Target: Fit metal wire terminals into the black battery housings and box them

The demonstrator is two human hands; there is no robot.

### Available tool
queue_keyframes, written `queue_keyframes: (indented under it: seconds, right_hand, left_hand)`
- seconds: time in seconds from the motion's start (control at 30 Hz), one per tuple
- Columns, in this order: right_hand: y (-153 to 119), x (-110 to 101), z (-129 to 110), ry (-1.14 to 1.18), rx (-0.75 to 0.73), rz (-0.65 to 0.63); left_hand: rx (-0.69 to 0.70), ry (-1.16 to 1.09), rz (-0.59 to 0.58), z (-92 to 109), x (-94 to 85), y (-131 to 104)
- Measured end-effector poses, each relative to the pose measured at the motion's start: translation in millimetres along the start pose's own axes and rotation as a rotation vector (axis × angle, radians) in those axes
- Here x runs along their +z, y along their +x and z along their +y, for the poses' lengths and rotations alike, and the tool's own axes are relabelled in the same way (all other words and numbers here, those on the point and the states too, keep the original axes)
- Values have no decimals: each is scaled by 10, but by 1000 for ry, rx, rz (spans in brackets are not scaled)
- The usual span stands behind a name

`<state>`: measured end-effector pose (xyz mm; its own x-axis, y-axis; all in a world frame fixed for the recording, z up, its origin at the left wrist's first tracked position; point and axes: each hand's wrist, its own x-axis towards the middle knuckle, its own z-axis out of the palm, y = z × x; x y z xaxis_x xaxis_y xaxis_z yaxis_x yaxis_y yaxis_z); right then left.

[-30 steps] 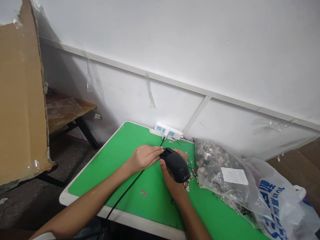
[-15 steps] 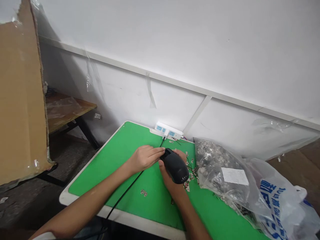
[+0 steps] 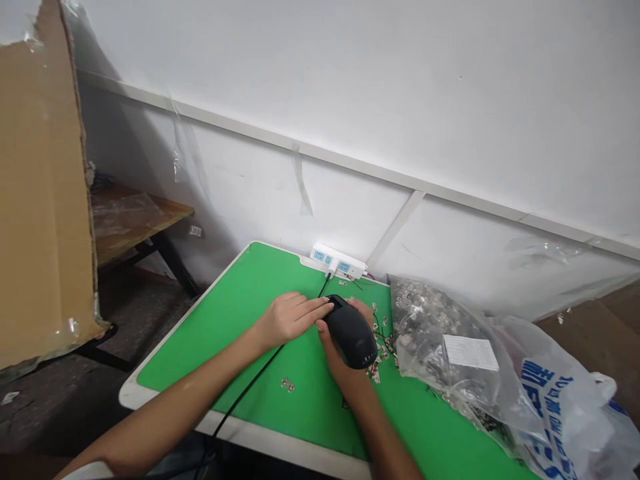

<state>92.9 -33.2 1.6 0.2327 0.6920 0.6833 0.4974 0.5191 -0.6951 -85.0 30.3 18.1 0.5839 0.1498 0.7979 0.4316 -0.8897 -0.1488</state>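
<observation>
A black, rounded device (image 3: 354, 337) with a mouse-like shape and a row of small pale marks at its near end is in my right hand (image 3: 343, 360). That hand wraps it from below and the right, with the thumb along its left side. My left hand (image 3: 295, 317) lies palm down, fingers stretched out, its fingertips touching the recessed far end of the device. Whether anything small is under those fingertips is hidden. Beneath both hands is the green tabletop (image 3: 225, 320).
A white power strip (image 3: 339, 260) sits at the table's back edge, a black cable (image 3: 255, 380) running past my left wrist. Small metal pieces (image 3: 287, 385) lie scattered. Clear bags of parts (image 3: 430, 313) and a white printed bag (image 3: 575, 400) stand right; cardboard (image 3: 40, 200) rises left.
My left fingertips have shifted slightly right, further over the recessed end of the black device. My right hand keeps its grip, almost unmoved.
</observation>
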Motion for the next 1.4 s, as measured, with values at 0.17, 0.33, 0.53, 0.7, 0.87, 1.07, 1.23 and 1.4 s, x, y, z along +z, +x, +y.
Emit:
queue_keyframes:
  seconds: [0.17, 0.33, 0.53, 0.7, 0.87, 1.07, 1.23, 1.4]
  right_hand:
    - [-8, -16, 15, -22, -9, -13]
    - [7, -62, 33, -80, -59, -25]
    - [17, -101, 40, -92, -104, -39]
    - [33, -59, 44, -31, 11, 15]
    - [70, -34, 71, 160, 337, 33]
    - [62, 40, 208, 533, 598, 52]
    - [160, 82, 203, 881, 698, 23]
    - [301, -32, 110, 1189, 816, -246]
  left_hand:
    - [12, -25, -5, -13, 7, 15]
    - [20, -35, -22, -13, 9, 18]
    - [22, -47, -2, -13, 31, -3]
    - [-64, -49, 6, 28, -6, 38]
    - [-229, -51, -3, 53, -17, 96]
    - [-281, -171, 56, 52, 15, 87]
    - [-325, -211, 109, 46, 56, 47]
    - [-306, -288, 148, 57, 78, 40]
